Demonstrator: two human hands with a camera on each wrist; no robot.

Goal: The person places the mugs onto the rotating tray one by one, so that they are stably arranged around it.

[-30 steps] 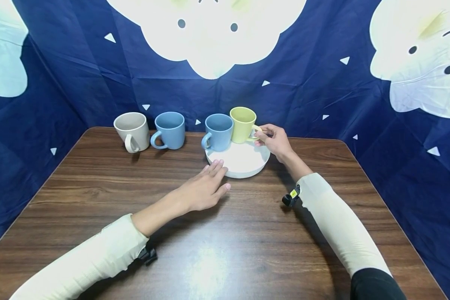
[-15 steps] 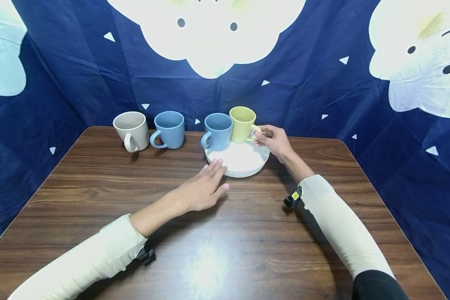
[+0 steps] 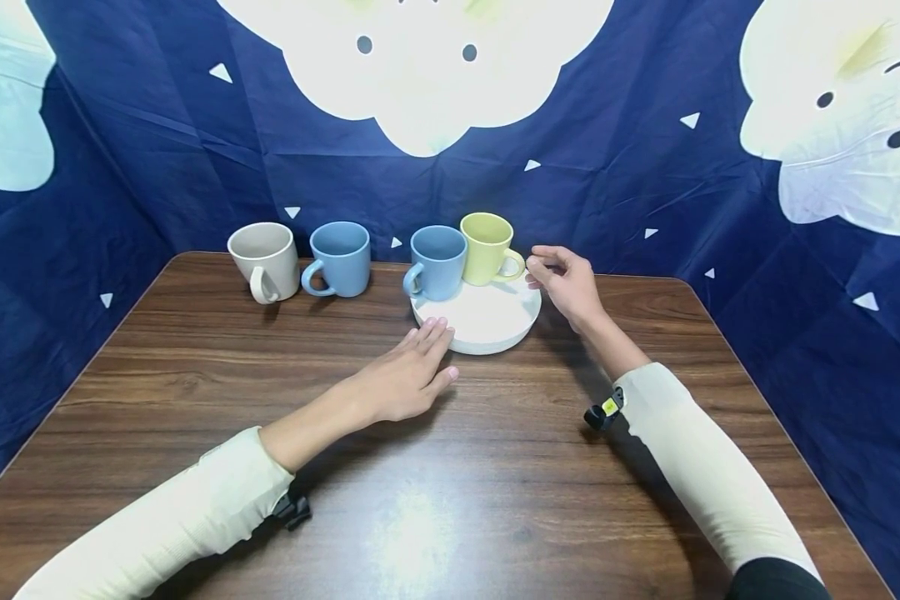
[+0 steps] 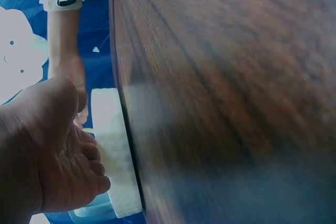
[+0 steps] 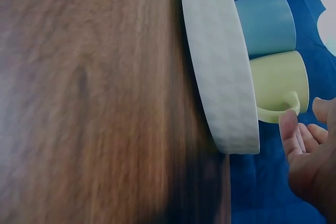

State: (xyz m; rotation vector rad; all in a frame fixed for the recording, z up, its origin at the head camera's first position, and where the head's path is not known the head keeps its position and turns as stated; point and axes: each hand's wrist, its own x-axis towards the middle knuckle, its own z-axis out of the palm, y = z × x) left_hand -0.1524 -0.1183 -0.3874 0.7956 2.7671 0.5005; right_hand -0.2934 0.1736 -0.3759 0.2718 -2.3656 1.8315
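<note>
A round white dish with a raised side stands near the table's far edge. On it are a blue mug, its handle toward the left, and behind it a yellow-green mug with its handle toward the right. My left hand lies with straight fingers at the dish's near-left rim. Just right of the yellow-green mug's handle is my right hand, its fingers loosely bent and nothing between them. The right wrist view shows those fingertips close by the handle.
Left of the dish, a grey-white mug and another blue mug stand side by side on the wooden table. A dark blue curtain with white cloud shapes hangs just behind the table.
My right hand has let go of the yellow-green mug's handle and drawn back a little to the right. My left hand, the dish and the mugs stay in place.
</note>
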